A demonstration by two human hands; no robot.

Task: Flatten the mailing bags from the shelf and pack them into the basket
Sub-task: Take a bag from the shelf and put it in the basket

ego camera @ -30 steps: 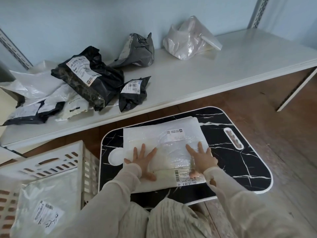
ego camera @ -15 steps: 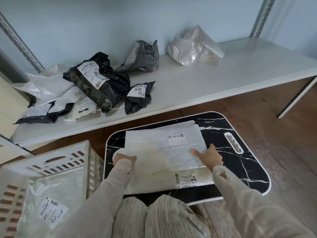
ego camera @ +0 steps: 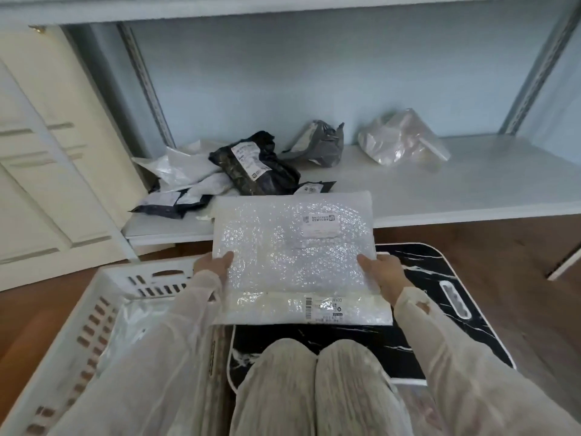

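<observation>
Both hands point(ego camera: 213, 264) point(ego camera: 385, 273) grip bubble mailer point(ego camera: 292, 256) (thumbs atop).

White bubble mailer point(ego camera: 292, 253); black white-veined marble tray point(ego camera: 418, 265); white basket point(ego camera: 103, 287).

We are holding the bubble mailer point(ego camera: 292, 256) between our left hand point(ego camera: 212, 265) and right hand point(ego camera: 385, 273), above the lap table point(ego camera: 440, 309). The basket point(ego camera: 103, 297) is sitting left; crumpled bags point(ego camera: 251, 166) are lying behind on the shelf point(ego camera: 440, 190).

bag point(ego camera: 292, 256) - shiny bumpy plastic | basket point(ego camera: 103, 297) - white plastic | tray point(ego camera: 434, 278) - black marble look | floor point(ego camera: 518, 247) - wood
</observation>
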